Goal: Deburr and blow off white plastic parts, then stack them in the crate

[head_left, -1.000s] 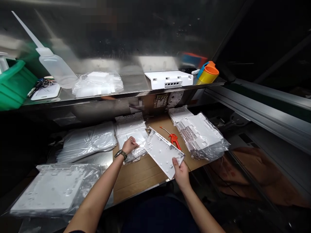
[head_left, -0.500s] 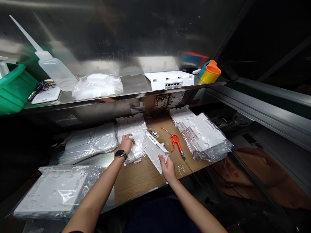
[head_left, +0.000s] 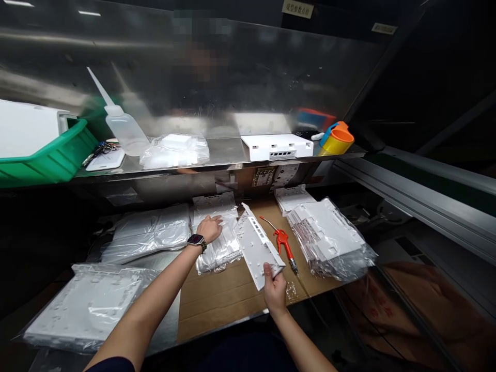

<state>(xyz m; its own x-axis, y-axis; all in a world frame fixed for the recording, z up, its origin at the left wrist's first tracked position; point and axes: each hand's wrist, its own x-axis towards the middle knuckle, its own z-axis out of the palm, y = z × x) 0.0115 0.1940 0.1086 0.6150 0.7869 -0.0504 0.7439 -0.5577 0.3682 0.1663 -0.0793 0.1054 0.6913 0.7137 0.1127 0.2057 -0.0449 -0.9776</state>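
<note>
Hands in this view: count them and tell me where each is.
2. The left hand is at the clear plastic; the right hand grips the near end of the white panel. None looks hidden.

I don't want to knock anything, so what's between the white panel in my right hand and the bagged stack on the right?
In the head view, a red air gun lies on the cardboard between the white panel and the bagged stack.

A spouted bottle (head_left: 127,132) stands near a green bin (head_left: 54,161)
</note>
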